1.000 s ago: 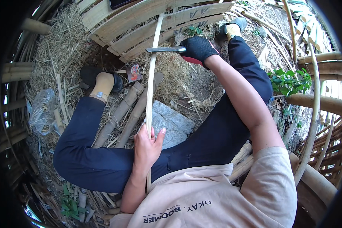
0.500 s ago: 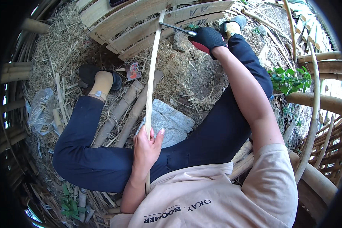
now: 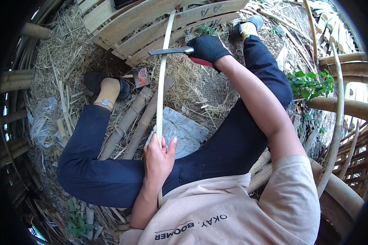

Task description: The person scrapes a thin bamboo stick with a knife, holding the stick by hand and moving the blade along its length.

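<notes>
My bare left hand (image 3: 158,157) is closed around a long, pale bamboo strip (image 3: 164,77), near its lower part. The strip runs from against my shirt up to the wooden slatted crate at the top, its far end lying against the slats. In a black and red glove, my right hand (image 3: 208,51) grips a knife (image 3: 171,51) by its handle. Its shiny blade points left and crosses the upper part of the strip, seemingly touching it. Below the strip, a flat grey stone (image 3: 180,130) lies between my legs.
The slatted wooden crate (image 3: 129,30) stands ahead, with a dark object on top. Bamboo poles (image 3: 124,126) lie on straw-strewn ground beside a small printed packet (image 3: 141,77). A clear plastic bag (image 3: 45,120) is at left; a leafy plant (image 3: 313,85) and bamboo rails (image 3: 339,108) at right.
My right hand has drawn the knife nearer to me along the strip, and the blade now shows broader and reaches further left across it. My left hand keeps its place.
</notes>
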Action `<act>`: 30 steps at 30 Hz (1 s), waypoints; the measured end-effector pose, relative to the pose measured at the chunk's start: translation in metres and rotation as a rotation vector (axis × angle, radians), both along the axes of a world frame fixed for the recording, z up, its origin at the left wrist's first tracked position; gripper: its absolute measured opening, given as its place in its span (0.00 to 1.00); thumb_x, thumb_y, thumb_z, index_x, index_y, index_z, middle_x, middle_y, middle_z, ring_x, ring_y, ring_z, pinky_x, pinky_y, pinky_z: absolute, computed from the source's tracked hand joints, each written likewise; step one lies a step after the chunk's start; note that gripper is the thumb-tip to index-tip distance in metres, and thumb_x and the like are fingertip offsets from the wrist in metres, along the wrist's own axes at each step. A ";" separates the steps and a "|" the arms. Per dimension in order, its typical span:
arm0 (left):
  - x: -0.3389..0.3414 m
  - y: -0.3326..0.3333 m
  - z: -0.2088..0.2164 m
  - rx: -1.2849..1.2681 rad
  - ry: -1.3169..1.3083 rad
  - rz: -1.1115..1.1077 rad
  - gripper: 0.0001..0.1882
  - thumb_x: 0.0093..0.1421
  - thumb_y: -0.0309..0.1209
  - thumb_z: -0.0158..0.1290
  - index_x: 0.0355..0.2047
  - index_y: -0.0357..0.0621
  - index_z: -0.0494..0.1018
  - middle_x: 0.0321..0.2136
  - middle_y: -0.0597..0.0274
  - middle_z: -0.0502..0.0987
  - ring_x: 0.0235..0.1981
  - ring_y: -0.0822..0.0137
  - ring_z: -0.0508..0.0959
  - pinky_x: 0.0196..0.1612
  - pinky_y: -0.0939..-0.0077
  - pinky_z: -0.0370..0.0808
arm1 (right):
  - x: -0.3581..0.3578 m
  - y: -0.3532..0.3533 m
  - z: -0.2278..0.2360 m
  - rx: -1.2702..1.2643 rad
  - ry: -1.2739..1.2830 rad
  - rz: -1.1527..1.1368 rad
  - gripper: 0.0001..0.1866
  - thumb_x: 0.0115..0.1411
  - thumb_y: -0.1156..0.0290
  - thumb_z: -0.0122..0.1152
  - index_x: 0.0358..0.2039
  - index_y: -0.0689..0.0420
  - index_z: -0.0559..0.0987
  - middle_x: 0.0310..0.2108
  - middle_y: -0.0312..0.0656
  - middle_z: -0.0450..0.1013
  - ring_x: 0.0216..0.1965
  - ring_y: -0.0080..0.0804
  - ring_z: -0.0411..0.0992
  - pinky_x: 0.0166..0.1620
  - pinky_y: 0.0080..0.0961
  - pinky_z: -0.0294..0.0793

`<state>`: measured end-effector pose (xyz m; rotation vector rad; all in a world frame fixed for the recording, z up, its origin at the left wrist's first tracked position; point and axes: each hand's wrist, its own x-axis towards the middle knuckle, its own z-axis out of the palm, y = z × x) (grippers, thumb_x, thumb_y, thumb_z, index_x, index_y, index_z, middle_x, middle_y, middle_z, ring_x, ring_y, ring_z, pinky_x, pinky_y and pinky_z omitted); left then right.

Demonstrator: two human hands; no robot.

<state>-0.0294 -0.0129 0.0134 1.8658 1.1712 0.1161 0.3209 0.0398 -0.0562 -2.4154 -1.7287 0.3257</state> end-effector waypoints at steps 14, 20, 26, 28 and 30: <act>-0.005 0.000 -0.007 0.032 -0.048 -0.009 0.19 0.63 0.30 0.64 0.27 0.38 0.62 0.16 0.61 0.64 0.16 0.77 0.64 0.19 0.71 0.62 | 0.014 0.005 0.004 0.007 -0.033 -0.129 0.16 0.53 0.55 0.63 0.38 0.48 0.88 0.38 0.48 0.83 0.41 0.48 0.82 0.48 0.42 0.81; -0.006 0.005 -0.007 0.015 -0.047 -0.008 0.18 0.63 0.30 0.64 0.28 0.38 0.64 0.16 0.62 0.65 0.16 0.77 0.66 0.19 0.72 0.63 | 0.011 0.005 0.013 -0.035 -0.037 -0.152 0.16 0.54 0.56 0.62 0.40 0.48 0.87 0.38 0.48 0.83 0.42 0.47 0.82 0.48 0.42 0.81; -0.012 -0.001 -0.010 0.037 -0.121 0.014 0.17 0.63 0.30 0.63 0.28 0.38 0.64 0.15 0.64 0.66 0.16 0.78 0.66 0.19 0.73 0.63 | 0.037 0.006 0.002 0.003 -0.005 -0.337 0.17 0.57 0.56 0.59 0.41 0.48 0.87 0.41 0.49 0.82 0.43 0.49 0.81 0.49 0.42 0.80; -0.016 0.003 -0.006 0.045 -0.086 0.000 0.17 0.63 0.30 0.64 0.28 0.37 0.64 0.15 0.64 0.66 0.17 0.78 0.66 0.19 0.74 0.64 | 0.058 -0.009 0.005 0.028 -0.052 -0.377 0.19 0.60 0.56 0.57 0.44 0.50 0.86 0.43 0.51 0.82 0.44 0.50 0.81 0.50 0.42 0.79; -0.013 0.005 0.004 0.045 -0.002 -0.016 0.17 0.63 0.29 0.64 0.29 0.37 0.65 0.16 0.63 0.66 0.18 0.78 0.66 0.19 0.74 0.65 | 0.066 -0.019 0.007 -0.005 -0.052 -0.298 0.20 0.60 0.50 0.59 0.46 0.48 0.86 0.42 0.50 0.82 0.45 0.50 0.80 0.51 0.43 0.79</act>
